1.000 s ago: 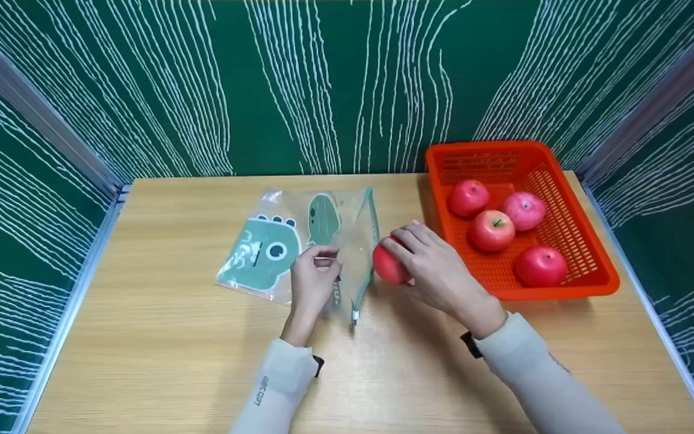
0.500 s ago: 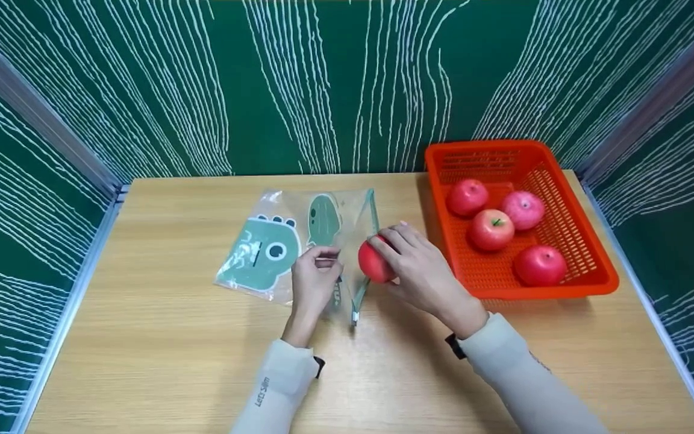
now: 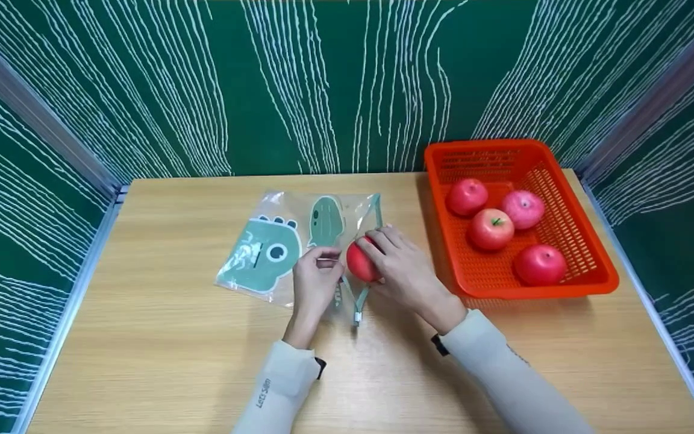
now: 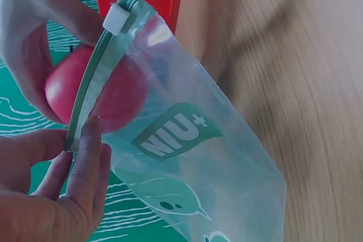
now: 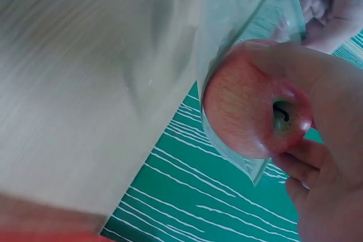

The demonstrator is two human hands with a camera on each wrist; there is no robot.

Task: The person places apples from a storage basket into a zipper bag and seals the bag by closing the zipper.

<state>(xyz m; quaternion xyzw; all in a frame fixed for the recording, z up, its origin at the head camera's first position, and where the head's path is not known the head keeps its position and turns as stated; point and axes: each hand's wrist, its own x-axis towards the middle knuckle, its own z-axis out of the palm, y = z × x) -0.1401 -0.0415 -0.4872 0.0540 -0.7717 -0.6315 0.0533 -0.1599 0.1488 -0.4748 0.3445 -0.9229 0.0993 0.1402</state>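
A clear zip bag (image 3: 290, 208) with green cartoon prints lies on the table, its green-edged mouth facing right. My left hand (image 3: 315, 278) pinches one edge of that mouth between thumb and fingers. In the left wrist view, a white zip slider (image 4: 116, 20) sits at one end of the green zip strip. My right hand (image 3: 404, 268) grips a red apple (image 3: 361, 260) at the mouth. Part of the apple shows through the clear plastic in the left wrist view, so it is partly inside. Its stem end (image 5: 282, 113) faces my right palm.
An orange-red plastic basket (image 3: 588, 253) stands at the right of the wooden table (image 3: 160, 337). Several apples lie in it, among them a paler one (image 3: 491, 229) with a green stem. Green panels with white lines (image 3: 347, 84) close off the back and sides.
My right hand has moved left with the apple, from beside the bag's mouth into it. My left hand has stayed on the bag's edge. The far end of the mouth has shifted slightly right.
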